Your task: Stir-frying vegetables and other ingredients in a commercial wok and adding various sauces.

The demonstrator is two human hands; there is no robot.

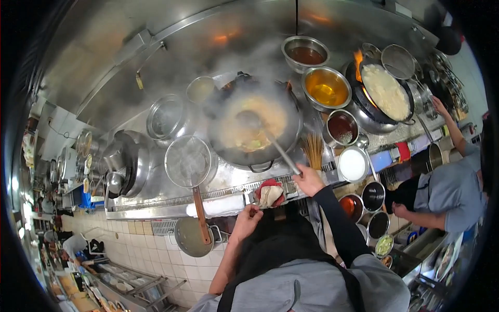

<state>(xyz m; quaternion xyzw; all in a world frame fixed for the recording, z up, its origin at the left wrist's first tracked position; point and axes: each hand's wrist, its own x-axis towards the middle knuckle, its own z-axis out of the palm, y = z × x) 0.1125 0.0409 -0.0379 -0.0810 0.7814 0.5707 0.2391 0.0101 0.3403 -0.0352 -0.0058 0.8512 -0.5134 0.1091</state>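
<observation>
My right hand (310, 181) grips the end of a long-handled wok ladle (278, 147). Its bowl rests in the steaming wok (218, 146) before me, among broth and food pieces (253, 144), some of them green, blurred by steam. My left hand (247, 222) is at the stove's front edge with curled fingers, just below a folded red and white cloth (269, 194). Whether it pinches anything there is hidden. To its left, a wire-mesh strainer (188, 162) lies over the stove edge, its wooden handle (200, 216) pointing toward me.
Right of the wok stand a bowl of yellow oil (326, 87), a pot of dark red liquid (342, 126), a white-filled container (353, 163) and a bamboo brush (314, 150). Flames rise beside a second wok (386, 93), near a co-worker (448, 191). A pot (193, 237) sits below the strainer.
</observation>
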